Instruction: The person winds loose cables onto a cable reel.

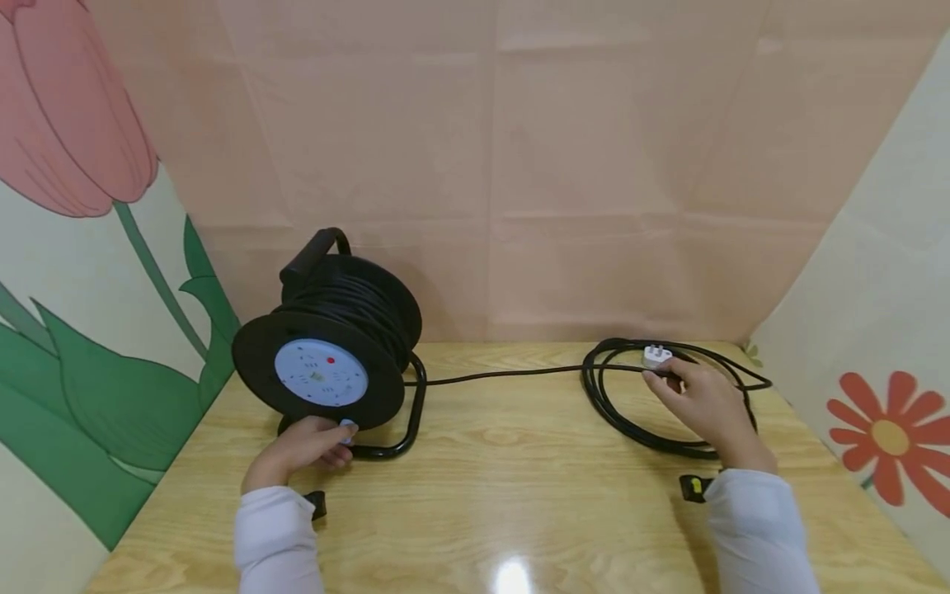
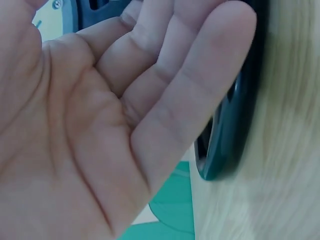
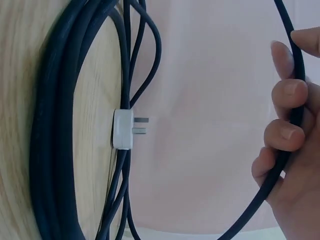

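A black cable reel point(image 1: 256, 367) with a pale blue socket face point(image 1: 321, 371) stands on the left of the table, black cable wound on its drum. At its lower rim my left hand point(image 1: 304, 450) pinches a small light-blue knob point(image 1: 347, 429). In the left wrist view, the palm point(image 2: 85, 130) covers most of the picture and hides the knob. From the reel a black cable point(image 1: 512, 374) runs right to my right hand point(image 1: 705, 404), whose fingers curl round it above a loose coil point(image 1: 594, 396). A white three-pin plug point(image 3: 122, 129) lies at the coil.
The reel's black tubular stand point(image 1: 416, 412) rests on the wooden table point(image 1: 505, 495). A pinkish sheet point(image 1: 490, 165) covers the back, and flower-printed panels rise at both sides. Small black wrist straps show near both cuffs.
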`<act>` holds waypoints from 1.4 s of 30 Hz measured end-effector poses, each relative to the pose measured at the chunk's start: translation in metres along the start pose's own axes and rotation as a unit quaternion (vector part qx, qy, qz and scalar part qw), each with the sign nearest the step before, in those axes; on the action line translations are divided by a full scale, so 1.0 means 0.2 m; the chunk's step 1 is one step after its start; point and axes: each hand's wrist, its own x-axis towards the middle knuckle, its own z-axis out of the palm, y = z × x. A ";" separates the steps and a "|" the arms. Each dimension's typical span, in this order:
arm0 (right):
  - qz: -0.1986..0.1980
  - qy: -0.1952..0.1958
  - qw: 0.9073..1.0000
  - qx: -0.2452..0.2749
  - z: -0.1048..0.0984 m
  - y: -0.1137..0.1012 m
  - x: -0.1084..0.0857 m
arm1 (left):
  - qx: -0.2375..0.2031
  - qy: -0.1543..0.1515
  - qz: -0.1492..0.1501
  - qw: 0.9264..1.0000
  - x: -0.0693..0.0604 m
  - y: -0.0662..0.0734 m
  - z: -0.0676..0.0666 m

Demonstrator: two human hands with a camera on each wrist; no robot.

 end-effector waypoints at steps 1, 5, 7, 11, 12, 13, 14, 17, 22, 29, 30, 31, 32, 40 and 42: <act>-0.005 0.001 1.000 -0.001 0.00 0.00 0.00 | 0.003 0.007 0.000 1.000 0.00 0.00 0.00; -0.011 -0.001 1.000 -0.021 0.01 -0.01 0.00 | 0.009 0.028 0.002 1.000 -0.01 -0.02 -0.03; 0.000 -0.008 0.999 -0.033 0.01 -0.01 0.00 | 0.008 0.034 0.001 0.999 -0.02 -0.04 -0.04; 0.010 -0.008 0.999 -0.041 0.02 -0.01 0.00 | 0.009 0.049 0.005 0.999 -0.03 -0.07 -0.05; 0.004 -0.007 0.999 -0.041 0.02 -0.02 0.00 | 0.011 0.054 0.005 0.998 -0.03 -0.07 -0.05; 0.000 -0.008 0.999 -0.038 0.02 -0.02 0.00 | 0.016 0.059 0.003 0.998 -0.03 -0.07 -0.06; -0.005 -0.011 0.999 -0.035 0.03 -0.03 0.00 | 0.020 0.064 0.002 0.998 -0.03 -0.07 -0.06; -0.010 -0.029 0.999 -0.022 0.03 -0.04 0.01 | 0.039 0.080 -0.010 0.996 -0.04 -0.07 -0.07; -0.017 -0.029 0.999 -0.028 0.05 -0.06 0.02 | 0.073 0.115 -0.032 0.990 -0.05 -0.09 -0.09; -0.038 0.019 0.997 -0.071 0.07 -0.05 0.02 | 0.098 0.161 -0.037 0.981 -0.07 -0.11 -0.12; -0.040 0.014 0.997 -0.065 0.07 -0.05 0.02 | 0.105 0.166 -0.036 0.980 -0.07 -0.11 -0.13; -0.043 0.007 0.997 -0.056 0.08 -0.05 0.03 | 0.109 0.170 -0.034 0.979 -0.07 -0.11 -0.13; -0.047 -0.001 0.998 -0.047 0.08 -0.05 0.03 | 0.113 0.176 -0.033 0.977 -0.07 -0.11 -0.14; -0.059 -0.009 0.998 -0.034 0.10 -0.08 0.03 | 0.107 0.229 -0.027 0.967 -0.10 -0.14 -0.15; -0.050 0.001 0.998 -0.046 0.11 -0.09 0.03 | 0.097 0.249 -0.031 0.963 -0.10 -0.15 -0.15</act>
